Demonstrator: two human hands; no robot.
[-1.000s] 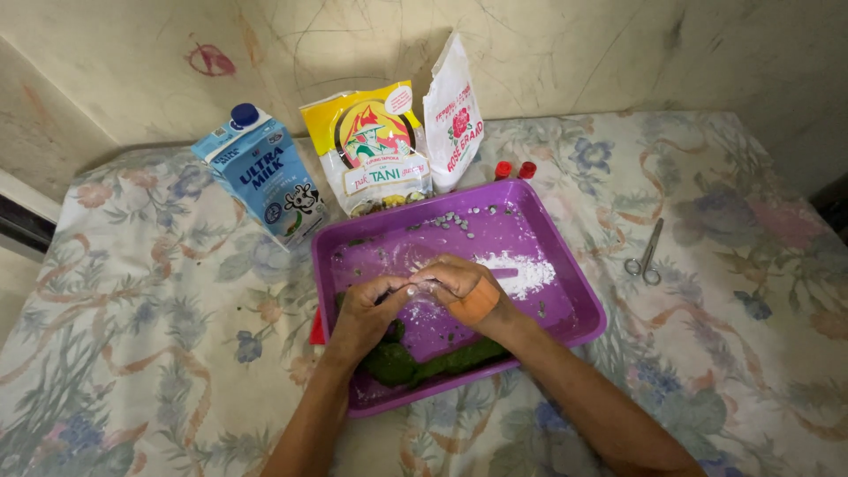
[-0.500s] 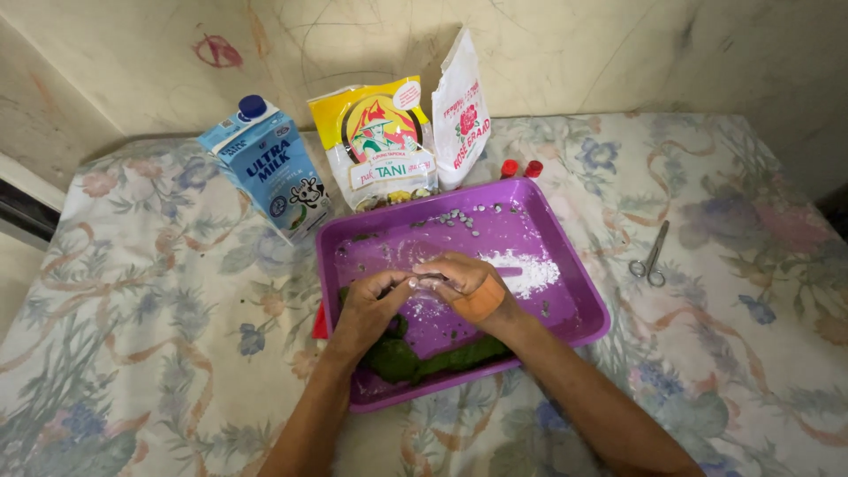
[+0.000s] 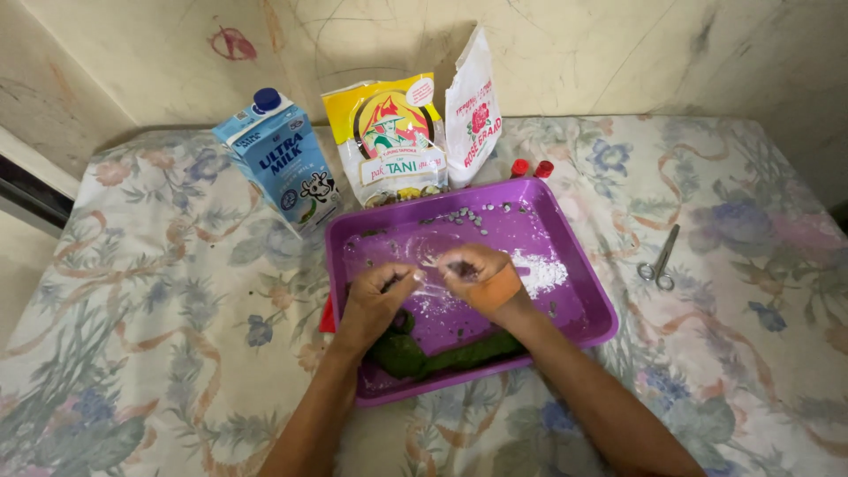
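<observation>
Over purple tray (image 3: 583, 305), both hands' fingers (image 3: 415, 276) pinched together, contents indiscernible.

Green dough (image 3: 442, 355) is partly hidden beneath both forearms. Right hand (image 3: 473, 272) conceals whatever its fingers pinch. Red lid (image 3: 328, 314) is mostly hidden behind tray (image 3: 583, 291). Forearms are cut off at near edge.

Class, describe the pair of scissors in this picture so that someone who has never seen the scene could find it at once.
Start at the purple tray in the middle of the flowered cloth, where both hands are at work. Look right of the tray: the scissors lie alone on the cloth. They are the only metal thing in view, slim and silvery, apart from the carton and bags behind the tray.
</observation>
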